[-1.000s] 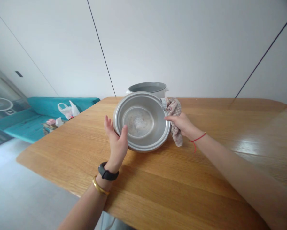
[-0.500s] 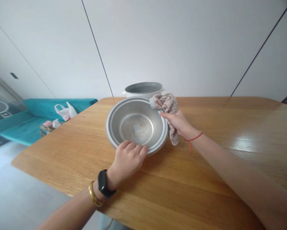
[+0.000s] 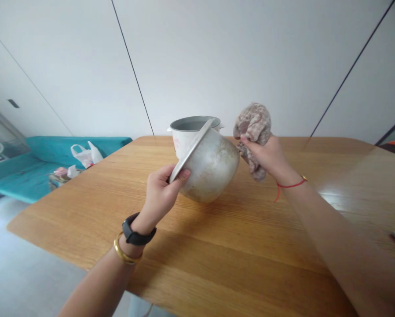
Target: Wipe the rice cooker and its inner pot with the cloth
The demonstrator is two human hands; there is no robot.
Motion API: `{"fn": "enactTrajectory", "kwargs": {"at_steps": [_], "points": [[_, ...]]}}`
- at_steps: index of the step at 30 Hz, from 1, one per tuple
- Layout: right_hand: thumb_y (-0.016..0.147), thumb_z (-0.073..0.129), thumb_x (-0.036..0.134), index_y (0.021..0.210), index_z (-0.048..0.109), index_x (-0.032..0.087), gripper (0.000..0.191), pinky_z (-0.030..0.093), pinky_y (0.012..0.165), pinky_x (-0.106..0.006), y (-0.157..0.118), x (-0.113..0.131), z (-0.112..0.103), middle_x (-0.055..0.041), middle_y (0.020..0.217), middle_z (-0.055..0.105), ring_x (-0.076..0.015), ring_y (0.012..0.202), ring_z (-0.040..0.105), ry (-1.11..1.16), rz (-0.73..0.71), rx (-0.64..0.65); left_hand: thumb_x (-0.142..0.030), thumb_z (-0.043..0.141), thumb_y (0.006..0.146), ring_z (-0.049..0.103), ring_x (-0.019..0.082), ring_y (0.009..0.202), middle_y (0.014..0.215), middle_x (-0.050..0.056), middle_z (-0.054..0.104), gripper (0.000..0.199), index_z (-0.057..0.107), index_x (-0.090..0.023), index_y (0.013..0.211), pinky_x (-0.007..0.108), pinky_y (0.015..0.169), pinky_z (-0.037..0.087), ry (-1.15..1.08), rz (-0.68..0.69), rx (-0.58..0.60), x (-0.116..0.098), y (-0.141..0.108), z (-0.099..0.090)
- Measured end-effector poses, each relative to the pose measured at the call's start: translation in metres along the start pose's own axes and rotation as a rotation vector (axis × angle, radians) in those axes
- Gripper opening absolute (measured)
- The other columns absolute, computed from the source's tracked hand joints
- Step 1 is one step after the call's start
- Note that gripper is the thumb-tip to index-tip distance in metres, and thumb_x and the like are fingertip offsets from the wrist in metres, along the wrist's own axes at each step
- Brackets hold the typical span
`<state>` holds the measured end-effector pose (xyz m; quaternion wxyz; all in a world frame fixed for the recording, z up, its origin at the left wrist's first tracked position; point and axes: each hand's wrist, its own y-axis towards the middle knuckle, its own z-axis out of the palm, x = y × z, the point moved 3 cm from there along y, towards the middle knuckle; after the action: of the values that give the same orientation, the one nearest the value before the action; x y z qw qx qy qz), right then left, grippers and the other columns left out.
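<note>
One deep, round pot (image 3: 212,169) of dull silver metal, its outer wall mottled with brownish stains, is tilted on the near side of a round white cooker body (image 3: 181,143) with a grey rim. The pot's mouth is turned left, its wall right; whether it touches the cooker body behind it I cannot tell. Left of the cooker body and nearer the person, the left grip (image 3: 164,188) is narrow, pinching the pot's flared rim with the thumb outside and the fingers behind. Right of the cooker body, the right grip (image 3: 268,155) is clenched around a bunched, pinkish-brown patterned cloth (image 3: 256,121), which hangs just beside the pot; contact between them cannot be made out. Beneath all this, and under the cooker body, spreads a wide worktop (image 3: 257,242) of light-brown wood.

A deep round pot on a single pinch would tend to swing, I judge, so the left thumb should press firmly close under the rim, and the pot's underside could rest lightly on the worktop in front of the cooker body. The cloth would serve best folded into a thick pad, its loose end tucked under the fingers, with any pressure aimed towards the left grip so the rim is not twisted out of it.
</note>
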<state>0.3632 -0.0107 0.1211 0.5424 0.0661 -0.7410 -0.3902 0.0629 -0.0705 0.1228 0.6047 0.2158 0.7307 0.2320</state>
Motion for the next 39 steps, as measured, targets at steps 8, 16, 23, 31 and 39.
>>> {"fn": "enactTrajectory", "kwargs": {"at_steps": [8,16,23,31,39], "points": [[0.093,0.066,0.066,0.118,0.070,0.020,0.053,0.049,0.110,-0.051,-0.050,0.054,0.039,-0.0128,0.122,0.068,-0.0332,0.120,0.062,-0.087,-0.339,0.286,-0.041,0.079,0.079,0.034,0.011,0.053,0.054,-0.002,0.042,0.035,0.064,-0.018,0.058,0.023,0.047,0.027,-0.030,-0.092,-0.001,0.018,-0.013,0.001],[0.085,0.070,0.068,0.140,0.064,0.021,0.072,0.034,0.122,-0.060,-0.101,0.093,0.058,-0.0151,0.146,0.053,-0.0426,0.141,0.043,-0.385,-0.613,0.343,-0.039,0.083,0.074,0.041,0.012,0.056,0.058,-0.001,0.052,0.025,0.073,-0.018,0.066,0.023,0.050,0.035,-0.129,-0.183,-0.074,0.024,-0.019,0.001],[0.087,0.068,0.062,0.130,0.071,0.027,0.056,0.026,0.125,-0.061,-0.114,0.099,0.071,-0.0084,0.144,0.057,-0.0422,0.147,0.036,-0.421,-0.640,0.398,-0.038,0.088,0.067,0.043,0.012,0.057,0.057,-0.001,0.054,0.031,0.067,-0.017,0.057,0.023,0.052,0.038,-0.202,-0.166,-0.079,0.024,-0.018,0.000],[0.090,0.066,0.068,0.091,0.072,0.022,0.047,0.059,0.090,-0.047,-0.041,0.064,0.033,-0.0083,0.094,0.073,-0.0322,0.097,0.070,0.004,-0.175,0.250,-0.061,0.084,0.075,0.032,0.009,0.048,0.052,-0.002,0.042,0.051,0.062,-0.018,0.057,0.023,0.042,0.025,-0.261,-0.213,0.026,0.030,-0.026,-0.004],[0.085,0.052,0.086,0.109,0.073,0.022,0.072,0.060,0.096,-0.050,-0.005,0.016,0.030,-0.0089,0.101,0.073,-0.0349,0.116,0.067,0.305,0.156,0.250,-0.061,0.089,0.068,0.071,0.024,0.074,0.082,0.008,0.075,0.046,0.076,-0.020,0.084,0.033,0.062,0.059,-0.689,-0.394,-0.129,0.044,-0.014,-0.001]]}}
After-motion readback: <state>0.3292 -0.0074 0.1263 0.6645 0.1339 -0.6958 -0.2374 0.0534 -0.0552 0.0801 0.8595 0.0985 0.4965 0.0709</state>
